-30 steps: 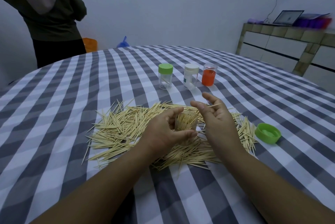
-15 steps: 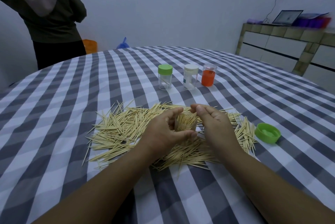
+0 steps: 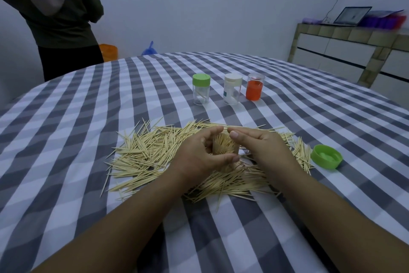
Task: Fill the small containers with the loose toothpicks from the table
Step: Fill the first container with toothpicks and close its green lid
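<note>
Open container (image 3: 224, 147), packed with upright toothpicks, sits mid-pile on the surface (image 3: 88, 100); my left hand (image 3: 199, 154) grips it, fingers and thumb curled round its wall. Right hand (image 3: 261, 146) just beside it, fingers bunched over the mouth — pinching a toothpick or not, can't tell. Loose toothpicks (image 3: 150, 151) spread around both hands. Green lid (image 3: 326, 157) lies upside down right of the pile. Further back, in a row: green-capped jar (image 3: 201, 89), white-capped jar (image 3: 232, 88), orange jar (image 3: 255, 89). Person (image 3: 55, 13) stands at far left; laptop (image 3: 352, 15) on counter at right.
</note>
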The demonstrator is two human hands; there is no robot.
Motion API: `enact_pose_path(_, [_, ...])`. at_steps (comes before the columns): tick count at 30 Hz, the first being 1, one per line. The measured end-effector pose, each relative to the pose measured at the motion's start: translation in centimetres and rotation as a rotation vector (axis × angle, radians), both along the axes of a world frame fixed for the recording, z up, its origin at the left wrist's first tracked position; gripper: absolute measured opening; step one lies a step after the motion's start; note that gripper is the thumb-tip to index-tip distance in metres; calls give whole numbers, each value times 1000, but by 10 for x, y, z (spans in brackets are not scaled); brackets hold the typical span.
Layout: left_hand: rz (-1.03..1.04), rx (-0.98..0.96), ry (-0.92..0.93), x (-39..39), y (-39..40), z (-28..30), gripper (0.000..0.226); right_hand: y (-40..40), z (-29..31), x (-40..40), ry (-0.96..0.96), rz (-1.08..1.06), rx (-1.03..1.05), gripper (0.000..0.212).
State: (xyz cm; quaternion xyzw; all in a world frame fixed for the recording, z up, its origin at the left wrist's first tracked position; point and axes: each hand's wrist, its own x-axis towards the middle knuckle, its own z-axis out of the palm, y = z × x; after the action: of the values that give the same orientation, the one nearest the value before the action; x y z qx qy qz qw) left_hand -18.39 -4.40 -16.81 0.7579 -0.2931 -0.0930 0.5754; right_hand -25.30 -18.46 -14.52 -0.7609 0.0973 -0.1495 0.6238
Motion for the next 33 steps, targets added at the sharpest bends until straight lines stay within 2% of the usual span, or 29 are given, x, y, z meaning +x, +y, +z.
enact_pose_path(3, [4, 0, 32, 2, 3, 2, 79, -5, 4, -2, 59, -16, -63, 23])
enact_pose_path(6, [25, 0, 58, 6, 6, 5, 79, -17, 12, -7, 26, -66, -212, 17])
enact_pose_path(9, [37, 1, 61, 8, 9, 7, 87, -25, 16, -12, 168, 129, -474, 10])
enact_pose_path(11, [49, 2, 55, 9, 10, 7, 90, -25, 10, -8, 253, 269, -713, 22])
enact_pose_path(14, [73, -4, 37, 10, 10, 6, 92, -20, 0, -3, 310, 396, -919, 51])
enact_pose_path(19, [124, 4, 18, 14, 11, 6, 79, -12, -1, -2, 356, 371, -1094, 56])
enact_pose_path(22, [137, 23, -5, 15, 11, 6, 79, -8, -2, 0, 363, 352, -1154, 51])
enact_pose_path(27, [136, 12, -8, 15, 10, 6, 79, -5, -4, -1, 369, 295, -1063, 61])
enact_pose_path(30, [134, 17, -4, 15, 11, 5, 79, -3, -6, -1, 354, 244, -1133, 42])
enact_pose_path(33, [130, 17, -4, 15, 11, 5, 78, -6, -7, 0, 313, 201, -1065, 26])
